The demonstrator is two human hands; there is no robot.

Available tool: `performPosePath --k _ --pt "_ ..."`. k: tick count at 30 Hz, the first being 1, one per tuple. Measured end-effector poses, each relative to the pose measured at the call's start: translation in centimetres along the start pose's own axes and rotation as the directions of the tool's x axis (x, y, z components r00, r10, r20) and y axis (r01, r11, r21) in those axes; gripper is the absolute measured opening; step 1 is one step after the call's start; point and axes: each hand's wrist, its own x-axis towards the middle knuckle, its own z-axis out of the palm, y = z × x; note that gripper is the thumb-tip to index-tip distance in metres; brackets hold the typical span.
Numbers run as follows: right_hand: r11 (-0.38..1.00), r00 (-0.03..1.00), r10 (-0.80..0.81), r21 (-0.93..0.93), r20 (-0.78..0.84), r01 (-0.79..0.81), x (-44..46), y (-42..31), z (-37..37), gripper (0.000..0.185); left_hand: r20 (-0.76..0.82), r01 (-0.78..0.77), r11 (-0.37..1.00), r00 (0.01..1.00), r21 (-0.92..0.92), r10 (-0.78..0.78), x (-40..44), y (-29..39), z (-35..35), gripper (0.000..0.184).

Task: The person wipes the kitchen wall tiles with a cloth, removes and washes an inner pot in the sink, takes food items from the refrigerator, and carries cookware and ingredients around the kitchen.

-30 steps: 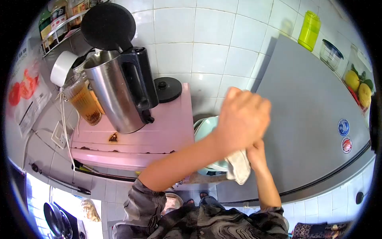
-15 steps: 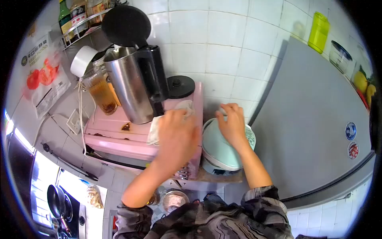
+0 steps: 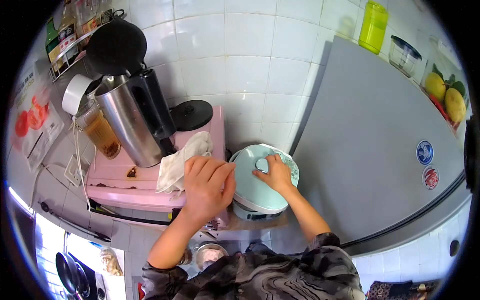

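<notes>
A round light-green lid (image 3: 247, 182) lies on a pale pot with a patterned rim, between the pink box and the grey surface. My right hand (image 3: 278, 175) has its thumb and fingers around the lid's pale knob (image 3: 262, 165). My left hand (image 3: 207, 187) hovers in front of the pink box's right edge, its fingers curled loosely and apart, holding nothing. Just behind it, a crumpled white cloth (image 3: 182, 162) rests on the pink box (image 3: 117, 172), beside a steel kettle (image 3: 127, 122) whose black lid stands open.
A black round base (image 3: 191, 115) and a glass jug of brown liquid (image 3: 100, 131) stand on the pink box. The large grey surface (image 3: 375, 140) fills the right, with a green bottle (image 3: 373, 27) behind it. A metal bowl (image 3: 211, 255) sits low near my body.
The white cloth has gone from my hands onto the pink box, and my left hand has let it go. My right hand has come down onto the lid's knob.
</notes>
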Motion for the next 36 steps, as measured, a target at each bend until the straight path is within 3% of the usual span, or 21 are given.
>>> performPosePath --k 4,7,8,10,11,13,18,21,25,28,36 --pt "0.996 0.987 0.029 0.091 -0.159 -0.014 1.7 -0.1 -3.0 0.059 0.002 -0.039 0.999 0.999 0.005 0.039 1.6 0.1 0.3 0.020" --pt "0.987 0.929 -0.002 0.146 -0.369 0.060 4.2 -0.9 -5.8 0.058 -0.010 -0.034 0.999 0.999 0.004 0.034 4.3 0.5 0.3 0.017" --pt "0.988 0.933 0.002 0.146 -0.360 0.055 5.1 -1.2 -6.6 0.058 -0.003 -0.025 1.000 1.000 0.002 0.025 5.0 0.4 0.7 0.017" --pt "0.971 0.800 -0.125 0.094 -0.587 0.222 7.2 -1.7 -7.8 0.055 -0.063 -0.063 0.998 0.996 -0.004 0.062 6.3 0.0 1.5 0.016" --pt "0.971 0.803 -0.123 0.096 -0.583 0.219 8.5 -1.6 -7.9 0.055 -0.114 -0.082 0.997 0.990 0.016 0.083 6.5 -0.5 2.4 0.015" --pt "0.935 0.678 -0.283 -0.039 -0.678 0.351 10.9 -1.4 -7.8 0.052 -0.111 -0.068 0.997 0.991 0.022 0.070 6.6 -0.8 3.4 0.015" --pt "0.901 0.711 -0.434 -0.263 -0.553 0.346 14.2 0.6 -3.6 0.046 -0.069 -0.040 0.996 0.997 0.076 0.045 5.1 -2.1 5.7 0.013" --pt "0.820 0.726 -0.563 -0.377 -0.394 0.431 14.4 2.0 -0.2 0.041 -0.057 -0.058 0.991 0.996 0.123 0.066 4.3 -2.5 5.9 0.012" --pt "0.776 0.748 -0.603 -0.422 -0.279 0.468 14.2 4.0 4.1 0.028 -0.042 -0.038 0.987 0.998 0.157 0.045 4.1 -2.9 5.5 0.018" --pt "0.744 0.774 -0.607 -0.470 -0.181 0.474 14.6 4.9 6.0 0.029 -0.034 -0.024 0.985 0.999 0.168 0.031 3.9 -3.4 5.6 0.017" --pt "0.787 0.845 -0.531 -0.335 0.062 0.519 13.5 5.5 7.3 0.035 -0.043 -0.024 0.980 0.999 0.196 0.033 3.5 -4.3 6.2 0.014"
